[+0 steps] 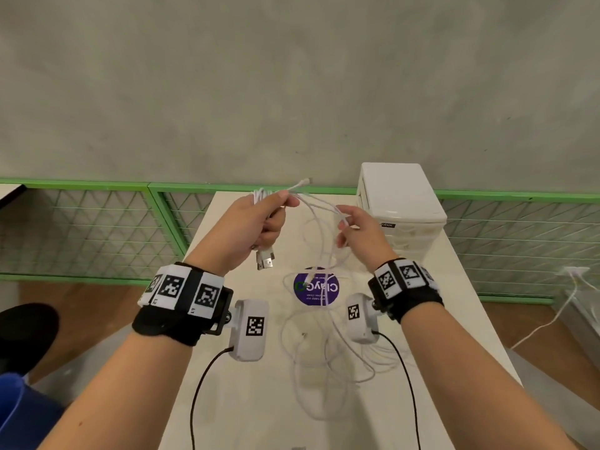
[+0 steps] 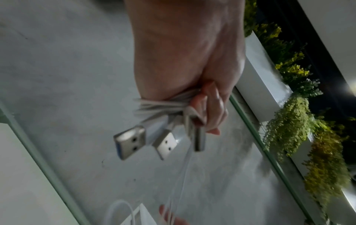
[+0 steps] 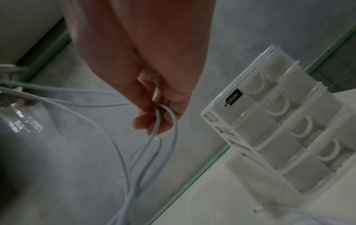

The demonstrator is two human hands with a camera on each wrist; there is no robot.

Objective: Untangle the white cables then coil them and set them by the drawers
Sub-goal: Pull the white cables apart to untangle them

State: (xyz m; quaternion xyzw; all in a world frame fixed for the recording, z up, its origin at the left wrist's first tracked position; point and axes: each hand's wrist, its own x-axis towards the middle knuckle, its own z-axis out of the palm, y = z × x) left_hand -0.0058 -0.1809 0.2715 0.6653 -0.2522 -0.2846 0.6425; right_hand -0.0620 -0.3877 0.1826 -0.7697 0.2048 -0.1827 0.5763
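Both hands are raised above the white table (image 1: pixel 240 394). My left hand (image 1: pixel 259 219) grips a bundle of white cables (image 2: pixel 163 105); three silver USB plugs (image 2: pixel 131 141) hang below its fist (image 1: pixel 264 259), and a small connector (image 1: pixel 303 182) sticks out above the fingers. My right hand (image 1: pixel 357 228) pinches several cable strands (image 3: pixel 163 121) that run from the left hand and drop down. The remaining white cable (image 1: pixel 324 352) lies in loose tangled loops on the table below. The white drawer unit (image 1: pixel 399 206) stands at the table's far right, just beyond my right hand.
A round purple sticker (image 1: pixel 316 287) lies on the table under the hanging strands. A green mesh fence (image 1: pixel 97 222) runs behind the table. Another white cable and plug (image 1: pixel 574 274) lie on the floor at right. A dark chair (image 1: pixel 22 332) is at lower left.
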